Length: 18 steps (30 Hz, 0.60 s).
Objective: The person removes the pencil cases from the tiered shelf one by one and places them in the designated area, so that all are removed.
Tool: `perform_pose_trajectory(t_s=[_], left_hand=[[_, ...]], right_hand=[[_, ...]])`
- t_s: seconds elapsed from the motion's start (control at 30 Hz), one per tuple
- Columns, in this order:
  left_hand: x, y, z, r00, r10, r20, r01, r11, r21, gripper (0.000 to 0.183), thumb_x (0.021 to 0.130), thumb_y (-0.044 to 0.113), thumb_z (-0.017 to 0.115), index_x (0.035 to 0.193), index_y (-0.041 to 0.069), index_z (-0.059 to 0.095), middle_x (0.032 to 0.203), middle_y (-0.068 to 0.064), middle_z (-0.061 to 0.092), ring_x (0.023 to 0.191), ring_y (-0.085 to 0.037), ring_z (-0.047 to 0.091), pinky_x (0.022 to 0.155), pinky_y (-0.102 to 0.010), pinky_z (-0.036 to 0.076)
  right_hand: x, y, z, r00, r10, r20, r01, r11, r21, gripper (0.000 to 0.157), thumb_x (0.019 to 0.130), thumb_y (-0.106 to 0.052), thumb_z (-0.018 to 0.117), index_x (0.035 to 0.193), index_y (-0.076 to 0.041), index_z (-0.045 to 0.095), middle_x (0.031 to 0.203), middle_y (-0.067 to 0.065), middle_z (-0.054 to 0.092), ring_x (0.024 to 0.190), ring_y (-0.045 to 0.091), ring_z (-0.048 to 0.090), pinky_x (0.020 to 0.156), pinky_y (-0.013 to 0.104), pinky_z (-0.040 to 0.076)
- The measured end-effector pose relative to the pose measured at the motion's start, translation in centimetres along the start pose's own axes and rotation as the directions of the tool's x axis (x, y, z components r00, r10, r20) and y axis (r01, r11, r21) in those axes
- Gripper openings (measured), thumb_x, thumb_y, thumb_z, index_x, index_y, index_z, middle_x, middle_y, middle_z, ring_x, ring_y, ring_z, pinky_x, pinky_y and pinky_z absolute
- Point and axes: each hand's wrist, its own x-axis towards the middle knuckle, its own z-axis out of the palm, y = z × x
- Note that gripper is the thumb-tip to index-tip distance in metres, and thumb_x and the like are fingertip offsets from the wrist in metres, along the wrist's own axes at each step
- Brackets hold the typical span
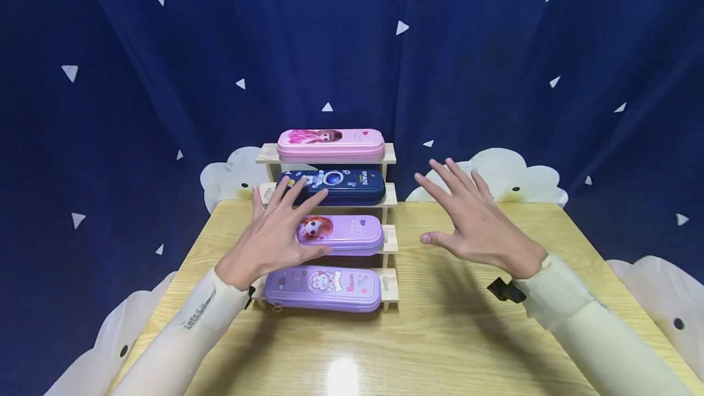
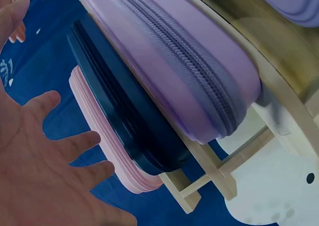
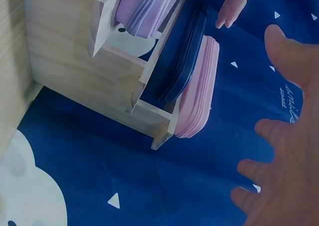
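Observation:
A stepped wooden rack [image 1: 389, 242] bears several zipped pencil cases, one to a tier. At the top lies a pink case [image 1: 352, 145], with a dark blue space case [image 1: 357, 185] below it. Lower down are a purple case with a doll picture [image 1: 352, 234] and a lilac case [image 1: 330, 289]. My left hand [image 1: 269, 234], fingers spread, overlaps the left part of the middle cases in the head view; the left wrist view shows its palm beside them, holding nothing. To the right of the rack, my right hand [image 1: 473, 225] is raised with fingers spread and nothing in it.
The rack stands on a wooden table [image 1: 440, 335] toward its back edge. Behind hangs a dark blue curtain [image 1: 473, 66] with white triangles and cloud shapes. A black strap [image 1: 506, 290] is at the right wrist.

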Motion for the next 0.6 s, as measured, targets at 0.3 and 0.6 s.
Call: perform_pose_trajectory(t_s=[0.3,0.6], left_hand=[[-0.5,-0.9,0.2,1.0,-0.009,-0.015,0.009,1.0,0.0,0.107,0.072,0.08,0.069,0.16,0.04,0.024,0.168,-0.011,0.026,0.158,-0.039,0.016,0.115,-0.081,0.0],[-1.5,-2.2,0.1,0.997,-0.079,0.006,0.08,0.995,-0.057,0.117,0.069,0.081,0.071,0.162,0.037,0.015,0.169,-0.01,0.023,0.158,-0.04,0.015,0.116,-0.079,-0.002]], right_hand=[[0.1,-0.1,0.6,0.999,-0.021,-0.027,0.023,0.997,0.08,0.108,0.079,-0.048,0.082,0.163,-0.023,0.019,0.171,0.01,0.016,0.158,0.038,0.017,0.121,0.063,0.025],[0.0,-0.7,1.9,1.0,0.015,-0.006,-0.013,0.98,0.196,0.114,0.08,-0.042,0.084,0.164,-0.018,0.011,0.171,0.011,0.017,0.156,0.036,0.021,0.12,0.062,0.028]])
